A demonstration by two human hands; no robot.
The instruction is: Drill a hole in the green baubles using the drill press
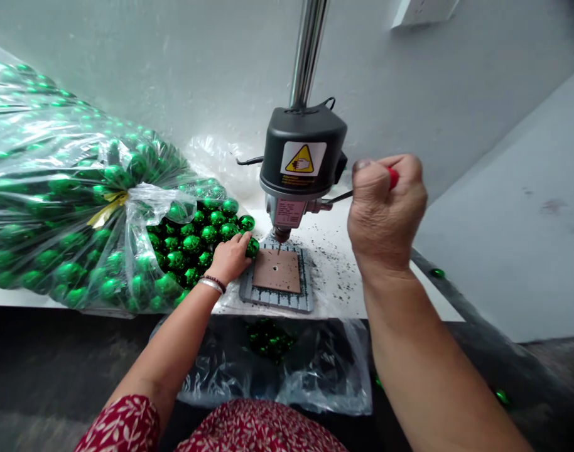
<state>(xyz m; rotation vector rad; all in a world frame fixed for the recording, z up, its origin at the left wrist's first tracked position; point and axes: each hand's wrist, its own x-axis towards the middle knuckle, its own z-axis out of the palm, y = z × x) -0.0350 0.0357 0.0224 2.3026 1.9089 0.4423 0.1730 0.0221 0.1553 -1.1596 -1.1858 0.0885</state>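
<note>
A small bench drill press point(302, 160) stands on a white table, its bit just above a brown board point(277, 270) on the grey base plate point(272, 300). My right hand point(385, 210) is closed around the red-tipped feed lever point(392, 177). My left hand point(230, 257) rests at the left edge of the base plate, fingers curled on a shiny green ball point(252, 247) from the pile spilling out of a clear bag point(80, 207). A bracelet sits on that wrist.
The big clear bag of green balls fills the table's left side. Another plastic bag point(277, 364) with a few green balls hangs below the table edge. Dark drill chips point(331, 270) litter the table right of the drill. Stray green balls point(438, 273) lie at right.
</note>
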